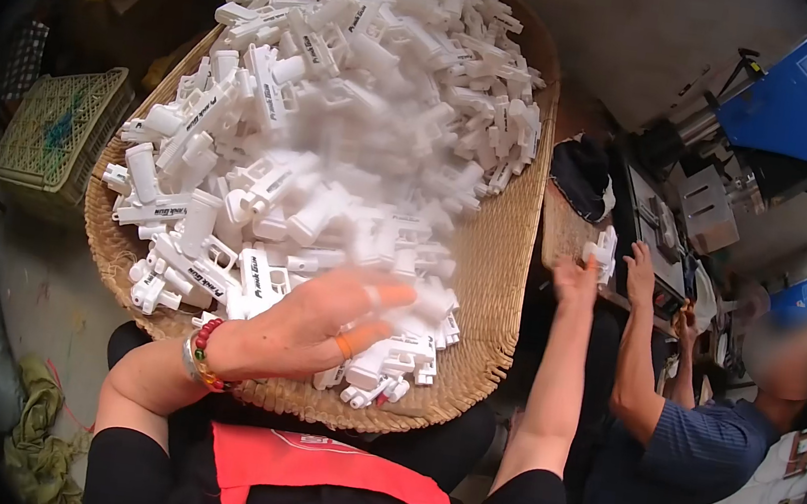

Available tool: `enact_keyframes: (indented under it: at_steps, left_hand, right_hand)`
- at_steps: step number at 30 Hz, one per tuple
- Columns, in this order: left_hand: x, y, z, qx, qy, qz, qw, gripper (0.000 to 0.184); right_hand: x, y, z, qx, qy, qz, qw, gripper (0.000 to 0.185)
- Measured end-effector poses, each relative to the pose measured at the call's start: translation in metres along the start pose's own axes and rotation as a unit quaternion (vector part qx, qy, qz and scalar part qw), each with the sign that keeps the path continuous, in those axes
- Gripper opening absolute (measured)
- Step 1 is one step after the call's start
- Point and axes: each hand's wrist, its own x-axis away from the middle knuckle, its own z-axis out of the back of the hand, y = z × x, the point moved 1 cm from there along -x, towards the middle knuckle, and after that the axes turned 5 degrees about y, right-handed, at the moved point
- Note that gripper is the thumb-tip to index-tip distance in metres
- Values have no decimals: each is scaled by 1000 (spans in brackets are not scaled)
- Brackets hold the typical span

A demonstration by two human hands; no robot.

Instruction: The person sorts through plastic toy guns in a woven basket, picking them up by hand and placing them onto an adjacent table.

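Observation:
A large woven basket [489,293] holds a heap of white plastic toy guns [327,51] with black lettering. Over the heap's near edge is my left hand [330,319], blurred by motion, with finger bands and bracelets at the wrist; its fingers are apart and no gun is plainly in them. To the right of the basket, my right hand [577,276] grips a white toy gun [605,255], held out close to a co-worker's open hand [639,274]. Part of the heap's middle is smeared by motion.
A co-worker in a dark blue shirt [690,459] sits at the right, by a machine [659,223]. A dark cloth item [584,178] lies beyond my right hand. A green plastic crate [61,124] stands at the left, crumpled green cloth [35,418] below it.

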Motion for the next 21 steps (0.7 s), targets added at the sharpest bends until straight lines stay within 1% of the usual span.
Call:
enact_keyframes:
  at_steps: [1,2,3,4,5,6,8,9,10,12,14,15,16,17,18,19,20,21]
  left_hand:
    - [-1,0,0,-4,8,0,1000,34]
    - [-1,-1,1,-12,12,3,1000,34]
    - [-2,-2,1,-19,15,6,1000,33]
    - [-3,-2,2,-19,15,12,1000,33]
    - [-3,0,2,-20,13,11,1000,33]
    - [-3,1,3,-14,17,17,1000,32]
    - [-2,1,4,1,28,29,999,32]
    - [-2,-2,5,-20,33,20,999,32]
    - [-1,-4,9,-41,41,12,998,32]
    - [-1,-3,11,-49,44,16,998,33]
    - [1,-9,10,-116,46,-5,992,34]
    - [1,-13,9,-134,37,-19,990,41]
    - [3,-14,5,-132,41,-19,990,41]
    - [4,-13,1,-165,46,-19,985,45]
    - [5,-12,-3,-198,51,-19,979,50]
    - [5,-14,-6,-187,20,-5,982,62]
    - [5,-14,-8,-187,24,-9,982,62]
    - [5,-13,-10,-207,31,-11,978,66]
  right_hand:
    - [23,63,-64,223,248,127,934,44]
    - [-3,82,-31,237,189,52,952,46]
    - [31,152,-118,382,228,102,890,40]
    - [19,171,-102,482,188,31,855,42]
    - [3,191,-93,626,162,46,761,40]
    - [-13,209,-88,752,128,60,644,38]
    - [-33,233,-90,747,117,-52,653,41]
    - [-31,242,-86,705,155,-68,689,42]
    - [-34,249,-87,709,146,-69,687,42]
    - [-34,254,-82,685,130,-48,716,38]
    - [-11,240,-109,570,149,21,808,28]
    - [5,236,-137,580,160,76,795,27]
    - [23,232,-164,588,151,101,788,28]
    - [39,225,-189,596,141,129,780,30]
    - [55,220,-208,592,124,143,783,38]
    - [72,219,-226,574,108,167,795,37]
    - [89,221,-245,555,91,191,805,36]
    - [104,224,-260,521,69,178,832,35]
